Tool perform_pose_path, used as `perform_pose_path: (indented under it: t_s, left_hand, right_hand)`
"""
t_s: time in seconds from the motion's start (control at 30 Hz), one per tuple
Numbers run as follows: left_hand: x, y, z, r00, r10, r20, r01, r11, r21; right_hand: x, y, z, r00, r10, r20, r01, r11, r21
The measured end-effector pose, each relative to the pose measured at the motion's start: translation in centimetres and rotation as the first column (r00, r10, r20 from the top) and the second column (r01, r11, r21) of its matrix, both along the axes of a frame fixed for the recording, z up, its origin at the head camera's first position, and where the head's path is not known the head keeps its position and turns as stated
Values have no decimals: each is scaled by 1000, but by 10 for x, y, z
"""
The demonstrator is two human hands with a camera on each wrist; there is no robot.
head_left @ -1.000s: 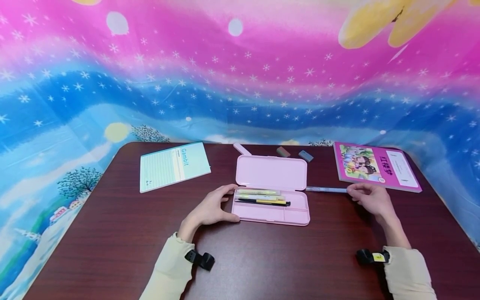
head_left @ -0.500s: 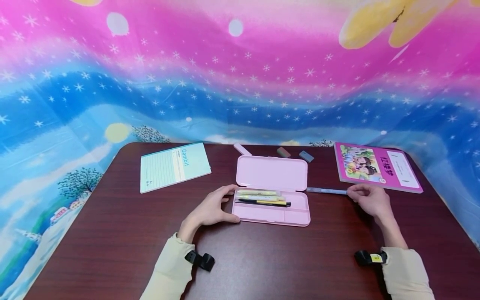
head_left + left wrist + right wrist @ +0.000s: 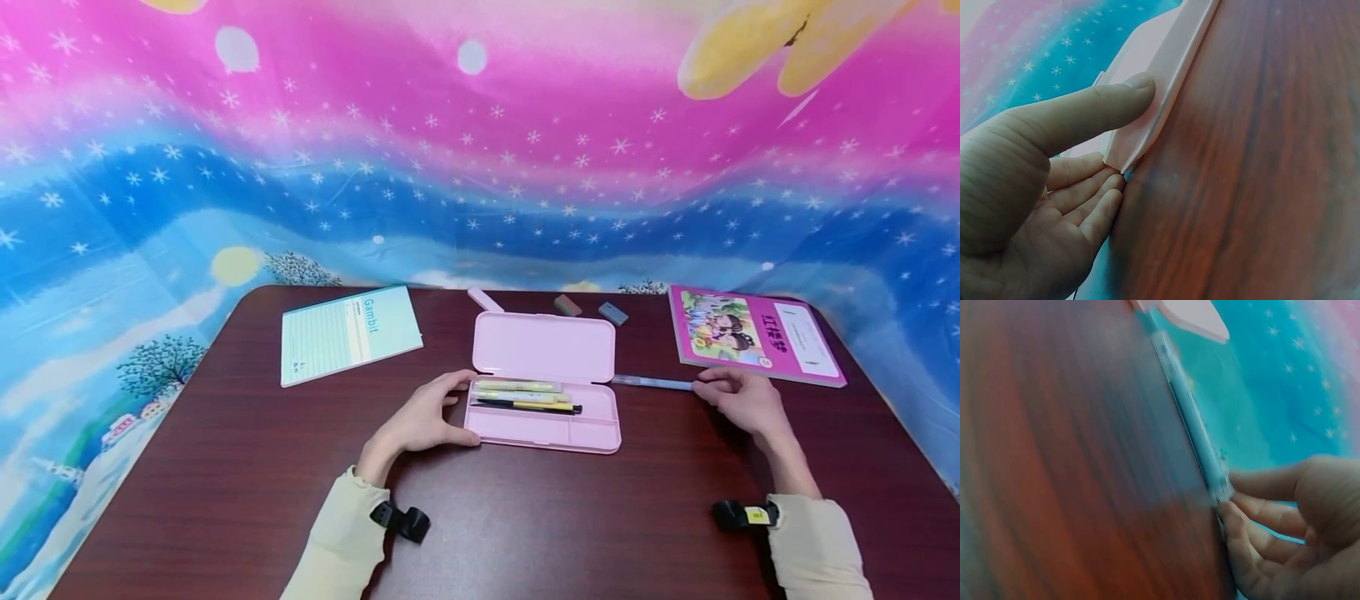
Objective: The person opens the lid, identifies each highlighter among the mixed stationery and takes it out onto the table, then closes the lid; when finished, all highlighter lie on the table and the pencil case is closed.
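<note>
Right hand [image 3: 742,400]: edges very slightly to the person's right since the frame half a second ago; all else lies as it did.
Sleeves [image 3: 337,533]: both pale, nearest of all, with a black strap [image 3: 401,520] at each cuff.
Bench [image 3: 570,525]: dark reddish wood grain, glossy.
Hands: both grasp something. The left hand [image 3: 420,414] holds the case [image 3: 525,428] at its left end, thumb against the near wall; the right hand pinches the blue pen [image 3: 652,382] by its right end, between thumb and fingers.
Case: pink, at mid-bench, opened, its lid [image 3: 543,346] on the far side.
Front row of the case: two compartments, parted by a low divider.
Rear compartment of the case: a black-and-yellow pen [image 3: 517,406] in front, two yellow pens [image 3: 517,386] just behind, all roughly parallel and towards the left.
Blue pen: just right of the case, level with the hinge, left end close to it; whether they touch cannot be told.
Notebook [image 3: 352,333]: pale green, marked "Gambit", slanted at the far left.
Book [image 3: 757,333]: magenta, just beyond the right hand.
Erasers [image 3: 613,313]: two, behind the lid, apart.
Pink stick [image 3: 485,299]: near the lid's far left corner.
Cloth [image 3: 450,167]: snowflakes on pink and blue, behind the bench.
</note>
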State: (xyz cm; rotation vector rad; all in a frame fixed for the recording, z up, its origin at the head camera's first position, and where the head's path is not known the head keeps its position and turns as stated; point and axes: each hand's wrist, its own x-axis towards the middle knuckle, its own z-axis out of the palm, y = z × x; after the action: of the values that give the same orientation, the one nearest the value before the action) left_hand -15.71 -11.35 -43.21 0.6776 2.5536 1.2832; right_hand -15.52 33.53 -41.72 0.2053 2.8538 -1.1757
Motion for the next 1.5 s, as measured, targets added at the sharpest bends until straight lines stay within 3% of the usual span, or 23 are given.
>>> perform_pose_path:
  t_s: [0.2,0.4,0.57,0.7,0.83,1.03,1.2,1.5]
  left_hand:
    - [0,-1,-1,1000,4,2,-4,1000,-3]
    - [-1,-1,-1,1000,6,-4,-6,1000,-5]
    - [-1,-1,-1,1000,-4,-7,4,1000,2]
    - [-1,-1,-1,1000,-10,-10,11,1000,18]
    - [-2,-1,-1,1000,-19,-11,19,999,35]
    - [-2,-1,-2,1000,-21,-18,22,999,41]
    - [-2,-1,-3,1000,-21,-17,22,999,37]
    - [-1,-1,-3,1000,-19,-17,20,999,48]
  right_hand:
    - [-1,9,2,999,43,28,-37,983,-182]
    - [-2,8,7,1000,26,7,-24,980,-195]
    - [-8,1,5,998,4,-63,-19,970,-241]
    - [-12,-21,11,989,55,-138,-96,946,-311]
    - [-9,-60,33,972,118,-202,-184,919,-348]
    - [-12,-104,51,957,170,-236,-257,871,-418]
    - [-19,-123,47,948,205,-242,-293,859,-419]
    - [-23,-142,26,938,315,-145,-347,835,-427]
